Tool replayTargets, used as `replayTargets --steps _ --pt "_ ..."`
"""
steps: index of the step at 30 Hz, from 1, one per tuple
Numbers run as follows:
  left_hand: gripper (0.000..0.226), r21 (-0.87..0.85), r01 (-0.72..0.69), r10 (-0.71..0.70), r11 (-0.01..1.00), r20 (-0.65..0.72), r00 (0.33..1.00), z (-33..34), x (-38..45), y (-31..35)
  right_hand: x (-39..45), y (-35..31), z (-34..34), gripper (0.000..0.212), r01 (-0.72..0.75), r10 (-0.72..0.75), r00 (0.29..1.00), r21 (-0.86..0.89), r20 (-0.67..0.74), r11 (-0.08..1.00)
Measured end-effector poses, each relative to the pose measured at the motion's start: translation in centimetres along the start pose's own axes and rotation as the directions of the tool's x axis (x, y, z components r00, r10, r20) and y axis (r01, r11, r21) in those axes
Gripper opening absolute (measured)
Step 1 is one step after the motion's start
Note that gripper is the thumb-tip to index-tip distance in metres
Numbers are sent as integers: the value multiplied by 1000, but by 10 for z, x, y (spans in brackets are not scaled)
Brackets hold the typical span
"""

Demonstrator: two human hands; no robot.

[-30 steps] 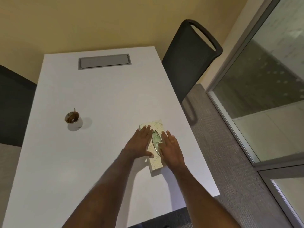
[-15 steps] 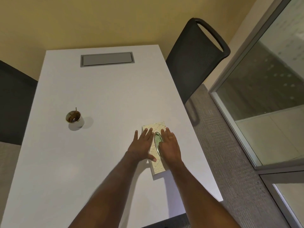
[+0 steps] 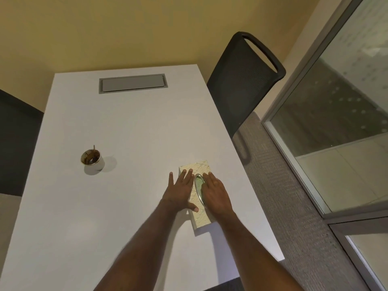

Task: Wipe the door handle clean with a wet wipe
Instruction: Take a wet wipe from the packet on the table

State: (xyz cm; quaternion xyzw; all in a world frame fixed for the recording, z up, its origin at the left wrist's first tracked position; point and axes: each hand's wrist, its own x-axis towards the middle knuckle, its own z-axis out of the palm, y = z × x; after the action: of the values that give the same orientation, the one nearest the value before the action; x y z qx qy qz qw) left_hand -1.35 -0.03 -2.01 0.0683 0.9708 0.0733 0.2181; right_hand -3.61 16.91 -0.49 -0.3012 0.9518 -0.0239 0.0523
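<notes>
A cream, leaf-patterned wipe box (image 3: 201,215) with a silver oval opening (image 3: 198,181) lies near the right edge of the white table (image 3: 126,127). My left hand (image 3: 180,191) rests flat on the box's left side, fingers spread, thumb on the lid. My right hand (image 3: 216,194) lies flat on the right side, its fingers over the oval opening. No wipe shows, and no door handle is in view.
A small white cup (image 3: 92,159) with brown residue and a stick stands at the table's left. A grey cable hatch (image 3: 133,83) is at the far end. A black mesh chair (image 3: 243,80) stands right of the table, with glass partitions (image 3: 336,122) beyond.
The camera has tilted slightly. Both hands stay on the box, and my right fingers have shifted a little over the oval opening.
</notes>
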Motion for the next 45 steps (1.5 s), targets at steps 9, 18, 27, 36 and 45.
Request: replayTargets --steps 9,18,27,36,45 --pt "131 -2 7 -7 1000 17 1000 -8 -5 3 -22 14 -20 32 -26 38 987 83 -155 996" --pt "135 -19 -12 12 1000 6 1000 -4 -3 -1 -33 21 -81 27 -68 89 960 86 -266 994" --pt "126 -141 -65 58 988 -57 997 -15 -10 6 -52 23 -181 13 -121 180 893 165 -413 979" --pt "29 -852 -515 -132 100 -524 841 -130 -34 105 -89 42 -250 6 -245 370 761 293 -532 924" --pt "12 -813 -572 117 111 -561 820 -173 -38 248 -205 110 -292 7 -413 579 541 407 -610 815"
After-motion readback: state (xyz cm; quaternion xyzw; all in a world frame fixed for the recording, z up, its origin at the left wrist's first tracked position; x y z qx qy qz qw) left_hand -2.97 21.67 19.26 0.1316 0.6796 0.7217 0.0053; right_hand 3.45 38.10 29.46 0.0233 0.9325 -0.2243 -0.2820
